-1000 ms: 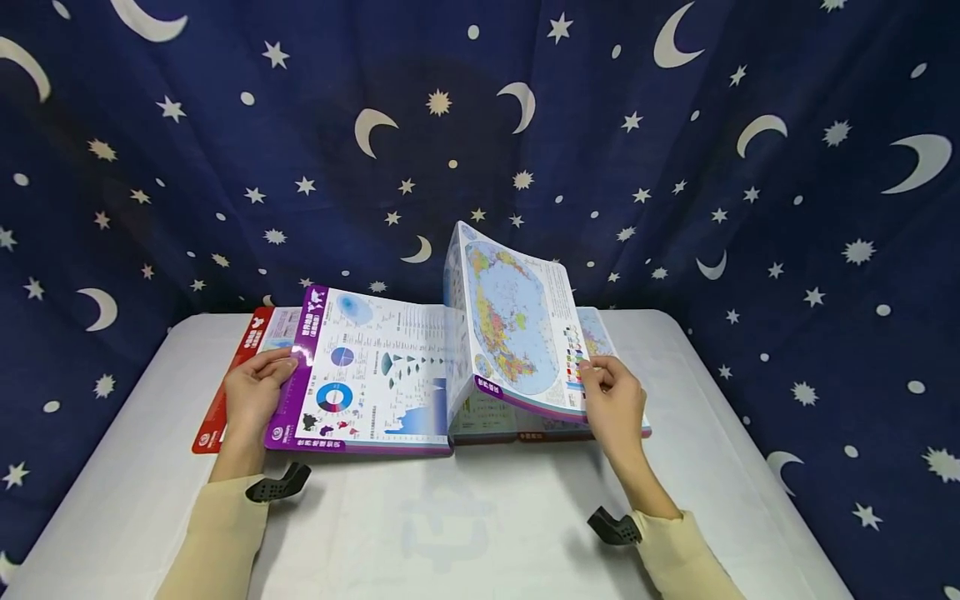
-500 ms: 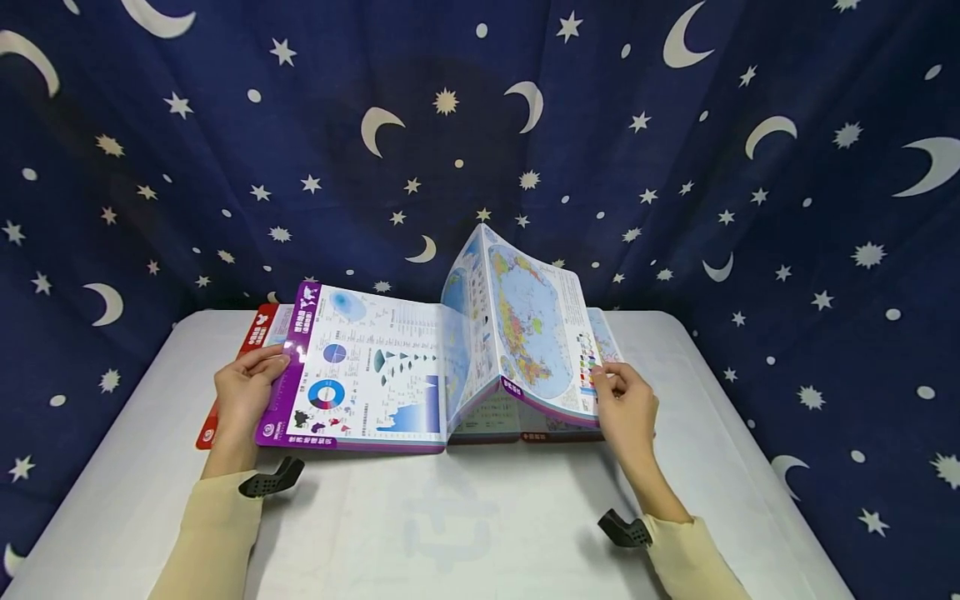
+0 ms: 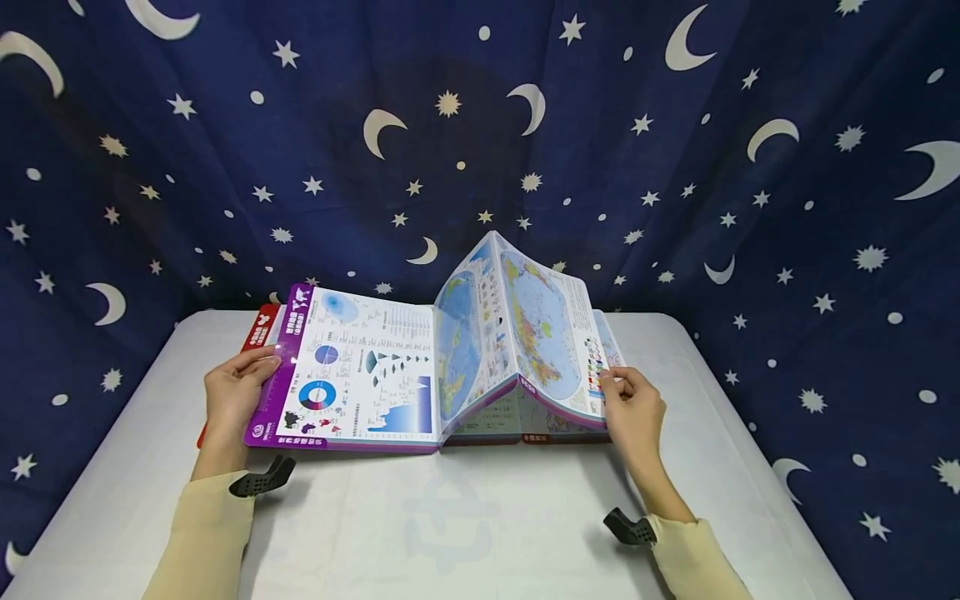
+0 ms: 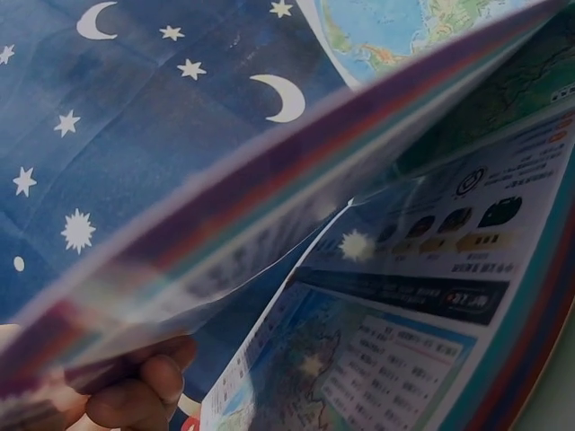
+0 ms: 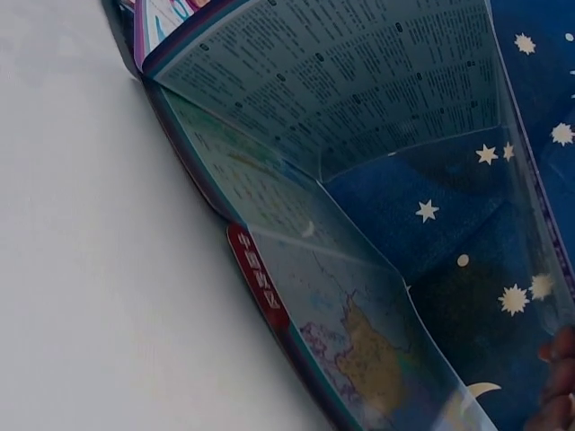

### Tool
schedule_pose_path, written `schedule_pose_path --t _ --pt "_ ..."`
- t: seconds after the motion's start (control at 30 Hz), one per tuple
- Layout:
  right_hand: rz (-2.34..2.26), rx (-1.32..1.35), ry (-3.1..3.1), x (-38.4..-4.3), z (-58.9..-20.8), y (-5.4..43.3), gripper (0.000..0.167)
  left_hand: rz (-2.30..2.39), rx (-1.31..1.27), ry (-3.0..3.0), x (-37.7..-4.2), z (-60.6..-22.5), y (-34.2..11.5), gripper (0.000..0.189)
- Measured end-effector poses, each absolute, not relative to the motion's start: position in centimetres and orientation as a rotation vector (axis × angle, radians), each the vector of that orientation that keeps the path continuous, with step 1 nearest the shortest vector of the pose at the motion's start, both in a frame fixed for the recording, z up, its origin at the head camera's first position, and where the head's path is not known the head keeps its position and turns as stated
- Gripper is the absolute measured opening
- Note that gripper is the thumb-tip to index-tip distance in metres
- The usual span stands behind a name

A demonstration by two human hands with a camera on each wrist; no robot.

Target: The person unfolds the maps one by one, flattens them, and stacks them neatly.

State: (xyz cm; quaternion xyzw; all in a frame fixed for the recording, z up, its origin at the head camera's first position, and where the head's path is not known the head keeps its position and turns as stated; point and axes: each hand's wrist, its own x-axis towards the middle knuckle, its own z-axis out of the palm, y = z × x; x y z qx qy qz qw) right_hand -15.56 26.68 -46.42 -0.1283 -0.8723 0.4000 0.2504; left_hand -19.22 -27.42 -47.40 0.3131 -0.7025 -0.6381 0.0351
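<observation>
A glossy purple-edged folding world map [image 3: 360, 367] stretches between both hands in the head view. My left hand [image 3: 234, 400] pinches its left purple edge. Charts cover the left panel, and the right part rises into a tent-like fold [image 3: 504, 308]. At the far right edge of that part, my right hand [image 3: 634, 412] pinches the sheet between thumb and fingers. Under it lies a red-edged folding map [image 3: 260, 327], mostly hidden. The left wrist view shows curled fingers [image 4: 144, 395] below the lifted sheet. In the right wrist view, the lower map [image 5: 341, 332] shows beneath the raised panels.
A white-covered table [image 3: 450, 525] bears both maps. Behind it hangs a dark blue curtain [image 3: 300, 233] with moons and stars. A black wrist mount [image 3: 262, 478] sits at the left cuff, another black mount [image 3: 628, 527] at the right.
The raised fold has shifted right and opened wider, showing more of the inner map panel. My left hand has drawn the purple edge leftward, and my right hand has moved a little right.
</observation>
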Motion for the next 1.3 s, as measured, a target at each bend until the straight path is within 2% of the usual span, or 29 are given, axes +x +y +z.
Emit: schedule_pose_path --t 0.37,1.3 --pt "1.114 -0.373 -2.338 -16.0 -47.3 27.8 0.022 -1.976 1.000 -2.143 -19.0 -47.7 -28.5 0.044" --pt "1.106 -0.420 -2.308 -17.0 -49.2 30.4 0.020 -2.145 1.034 -1.976 -18.6 -47.7 -30.7 0.043"
